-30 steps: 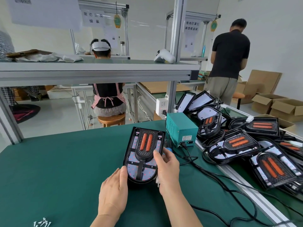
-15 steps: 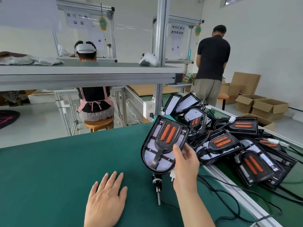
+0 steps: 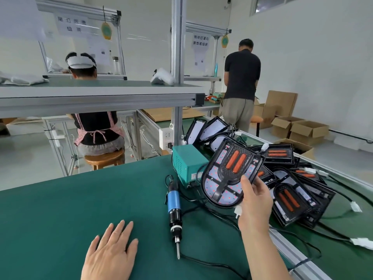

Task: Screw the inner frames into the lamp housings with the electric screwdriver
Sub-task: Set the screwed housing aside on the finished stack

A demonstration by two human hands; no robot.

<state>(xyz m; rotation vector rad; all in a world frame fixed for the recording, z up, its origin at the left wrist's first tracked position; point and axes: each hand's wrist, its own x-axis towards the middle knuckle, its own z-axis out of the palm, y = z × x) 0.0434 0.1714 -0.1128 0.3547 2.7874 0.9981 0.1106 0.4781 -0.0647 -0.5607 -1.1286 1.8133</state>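
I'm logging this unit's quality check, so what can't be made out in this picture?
All in the head view:
Screws in the lamp housing: too small to tell whether any are seated.
Its lower right edge: covered by the gripping right hand.
Green power box front: partly hidden behind the housing.
Left hand: wrist cut off by the bottom edge.
Hanging sign: lettering too blurred to read.
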